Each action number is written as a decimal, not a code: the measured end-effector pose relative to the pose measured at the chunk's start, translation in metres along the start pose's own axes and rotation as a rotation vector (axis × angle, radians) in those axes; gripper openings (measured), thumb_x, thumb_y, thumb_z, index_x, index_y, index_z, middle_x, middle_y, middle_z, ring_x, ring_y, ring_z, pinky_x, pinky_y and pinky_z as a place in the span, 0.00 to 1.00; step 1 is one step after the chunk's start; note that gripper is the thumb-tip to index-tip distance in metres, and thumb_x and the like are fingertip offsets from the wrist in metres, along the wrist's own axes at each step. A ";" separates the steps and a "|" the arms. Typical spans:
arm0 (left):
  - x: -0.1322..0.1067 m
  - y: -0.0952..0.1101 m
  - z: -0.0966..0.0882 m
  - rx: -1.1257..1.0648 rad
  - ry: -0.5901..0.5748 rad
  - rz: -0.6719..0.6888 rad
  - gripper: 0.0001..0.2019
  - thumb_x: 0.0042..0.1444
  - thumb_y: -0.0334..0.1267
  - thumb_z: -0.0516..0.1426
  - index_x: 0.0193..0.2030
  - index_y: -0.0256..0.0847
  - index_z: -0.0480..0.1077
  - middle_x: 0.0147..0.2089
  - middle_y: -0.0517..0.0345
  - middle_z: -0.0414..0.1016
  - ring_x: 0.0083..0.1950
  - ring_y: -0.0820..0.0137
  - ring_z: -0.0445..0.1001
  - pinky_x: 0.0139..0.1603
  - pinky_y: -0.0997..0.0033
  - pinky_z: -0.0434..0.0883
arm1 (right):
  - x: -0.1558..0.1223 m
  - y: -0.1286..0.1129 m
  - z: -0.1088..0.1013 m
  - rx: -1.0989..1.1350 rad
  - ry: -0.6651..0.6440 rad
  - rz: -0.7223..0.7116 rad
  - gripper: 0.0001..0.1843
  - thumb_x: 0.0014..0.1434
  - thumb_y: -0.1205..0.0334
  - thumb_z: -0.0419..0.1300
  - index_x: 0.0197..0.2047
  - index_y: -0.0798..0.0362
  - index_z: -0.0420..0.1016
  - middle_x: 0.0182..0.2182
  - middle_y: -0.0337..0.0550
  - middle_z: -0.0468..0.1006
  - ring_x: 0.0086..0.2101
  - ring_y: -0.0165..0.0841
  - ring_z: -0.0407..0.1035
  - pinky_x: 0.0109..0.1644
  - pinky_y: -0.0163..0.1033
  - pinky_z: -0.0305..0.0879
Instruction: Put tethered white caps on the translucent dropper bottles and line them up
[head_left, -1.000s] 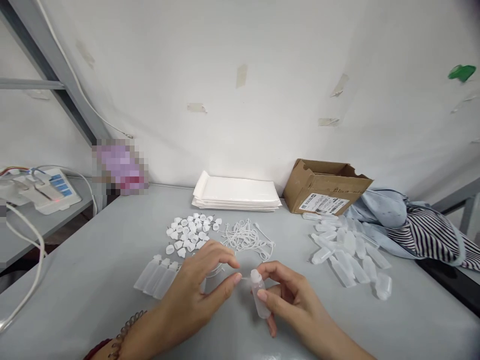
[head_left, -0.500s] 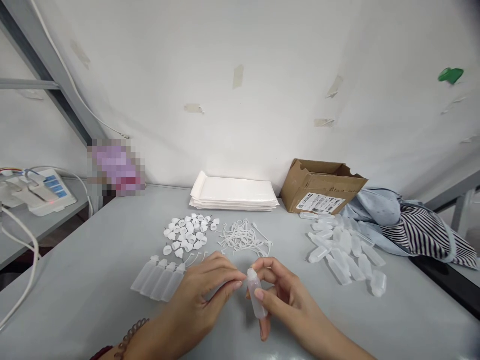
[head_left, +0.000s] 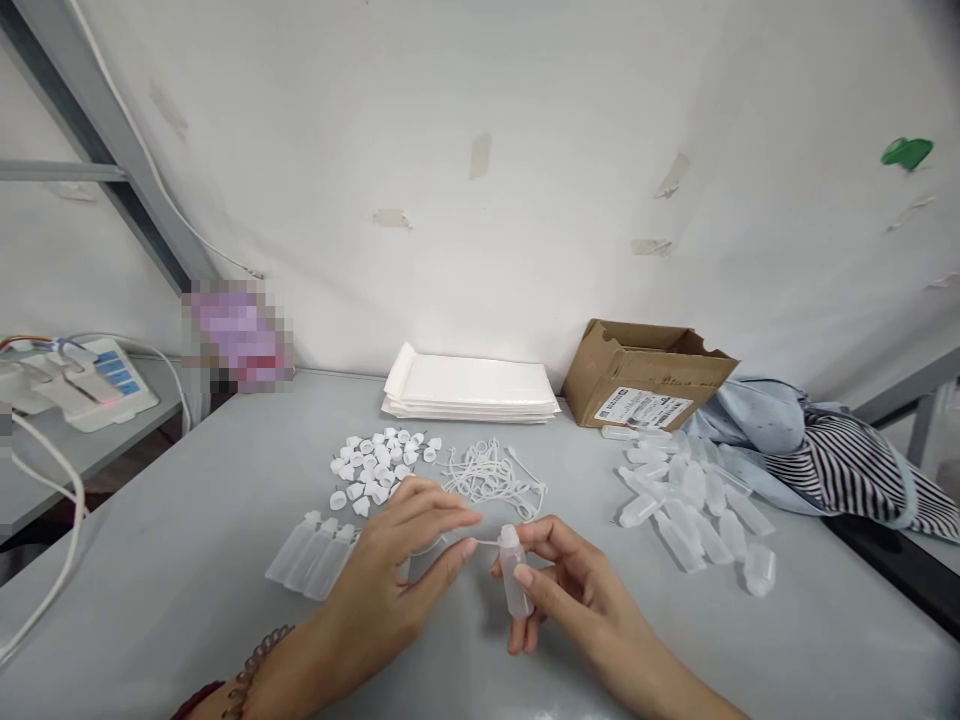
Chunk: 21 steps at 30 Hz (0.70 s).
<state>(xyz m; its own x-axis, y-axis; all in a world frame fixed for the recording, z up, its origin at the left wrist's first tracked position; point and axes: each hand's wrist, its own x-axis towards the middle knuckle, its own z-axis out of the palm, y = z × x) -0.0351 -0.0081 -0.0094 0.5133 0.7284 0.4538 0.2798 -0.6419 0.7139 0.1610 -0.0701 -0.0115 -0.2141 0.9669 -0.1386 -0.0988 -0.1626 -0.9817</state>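
Note:
My right hand [head_left: 570,590] grips a small translucent plastic squeeze bottle [head_left: 517,585], held nearly upright between the thumb and fingers. From the bottle's neck a thin white strap [head_left: 487,543] sticks out to the left. My left hand [head_left: 405,570] is beside it, thumb and fingers apart, the thumb tip close to the strap; whether they touch I cannot tell. Partly behind this hand, a row of similar bottles [head_left: 304,550] lies on the table. Beyond the hands are a pile of white caps [head_left: 375,465] and a tangle of white straps [head_left: 491,472].
Loose bottles [head_left: 686,490] are heaped on the right of the grey table [head_left: 187,520]. At the back stand a stack of white padded envelopes [head_left: 472,385] and an open cardboard box [head_left: 637,375]. Cloth [head_left: 832,450] lies far right; a power strip [head_left: 105,385] and cables are left.
My left thumb and fingers have parted and moved slightly away from the bottle's neck. The strap now shows extending left from it. The bottle stands a little more upright in my right hand.

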 end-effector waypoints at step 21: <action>-0.006 0.004 0.001 0.210 0.216 0.066 0.26 0.57 0.36 0.59 0.60 0.49 0.56 0.56 0.50 0.64 0.58 0.58 0.64 0.57 0.53 0.66 | 0.007 0.010 -0.005 0.193 0.084 0.088 0.17 0.56 0.51 0.64 0.40 0.54 0.69 0.42 0.46 0.79 0.17 0.21 0.70 0.21 0.28 0.59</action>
<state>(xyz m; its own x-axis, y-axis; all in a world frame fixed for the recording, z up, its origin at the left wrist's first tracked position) -0.0364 -0.0153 -0.0102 0.3582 0.7032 0.6142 0.4248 -0.7086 0.5635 0.1630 -0.0638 -0.0232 -0.1489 0.9591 -0.2408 -0.2690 -0.2737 -0.9234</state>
